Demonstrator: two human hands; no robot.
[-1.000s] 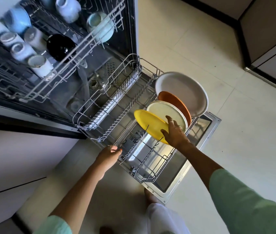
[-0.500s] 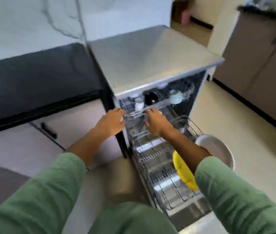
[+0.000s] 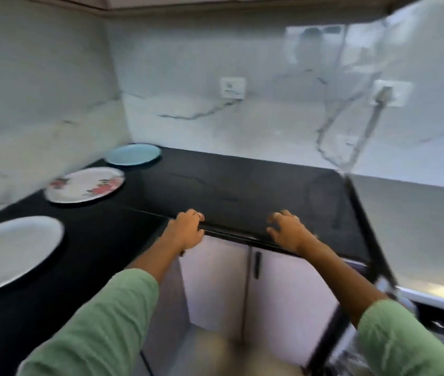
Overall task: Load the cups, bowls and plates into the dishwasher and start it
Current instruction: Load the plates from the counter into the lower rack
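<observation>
Three plates lie on the black countertop (image 3: 242,191): a plain white plate (image 3: 12,251) at the near left, a white plate with red flowers (image 3: 85,184) behind it, and a light blue plate (image 3: 133,154) in the back corner. My left hand (image 3: 187,232) is at the counter's front edge, fingers loosely curled and holding nothing. Just over the same edge, further right, my right hand (image 3: 288,232) has its fingers spread and is also empty. Only a blurred corner of the open dishwasher (image 3: 438,318) shows at the lower right.
White cupboard doors (image 3: 215,280) with a dark handle (image 3: 256,264) sit under the counter. A marble wall with two sockets (image 3: 233,88) and a plugged cable (image 3: 381,96) stands behind. The dishwasher's grey top (image 3: 419,226) adjoins the counter on the right.
My view has swung up and left from the dishwasher racks to the countertop. Both hands left the upper rack and now sit at the counter's front edge, empty.
</observation>
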